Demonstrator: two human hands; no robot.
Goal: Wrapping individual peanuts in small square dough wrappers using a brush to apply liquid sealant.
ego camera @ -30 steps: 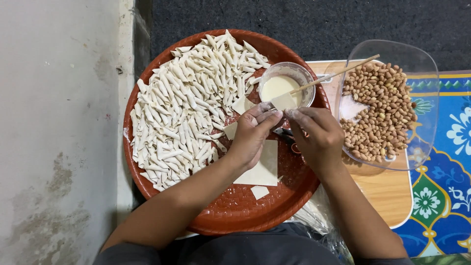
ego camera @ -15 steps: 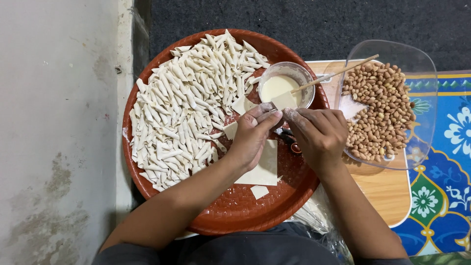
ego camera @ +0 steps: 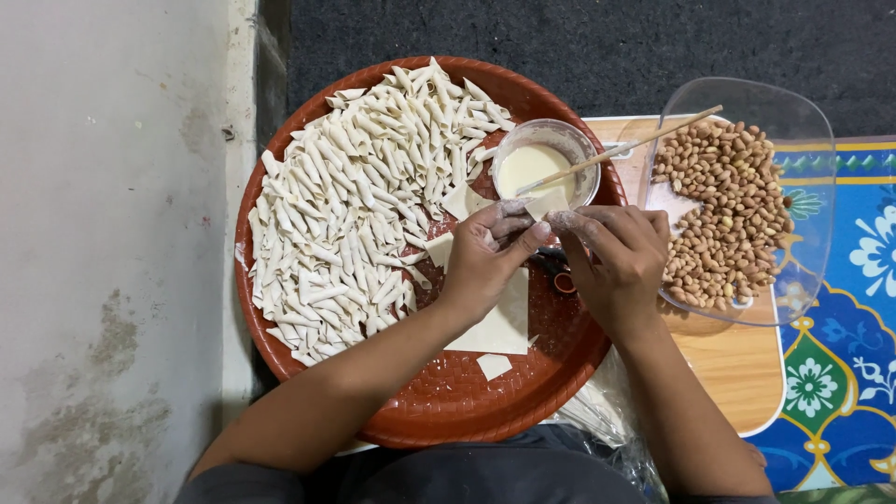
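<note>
1. Pinching together over the round red tray, the left hand and the right hand hold a small pastry piece; both look floury.
2. This piece sits at the fingertips, just beside the small bowl of pale paste, where a wooden stick leans.
3. Many rolled pastries fill the tray's left side; flat pastry sheets lie under the wrists.
4. A clear bowl of peanuts stands to the right.
5. I think a nut is inside, but it is hidden.
6. Too loose a fold could open, and an elbow may tip the peanuts.
</note>
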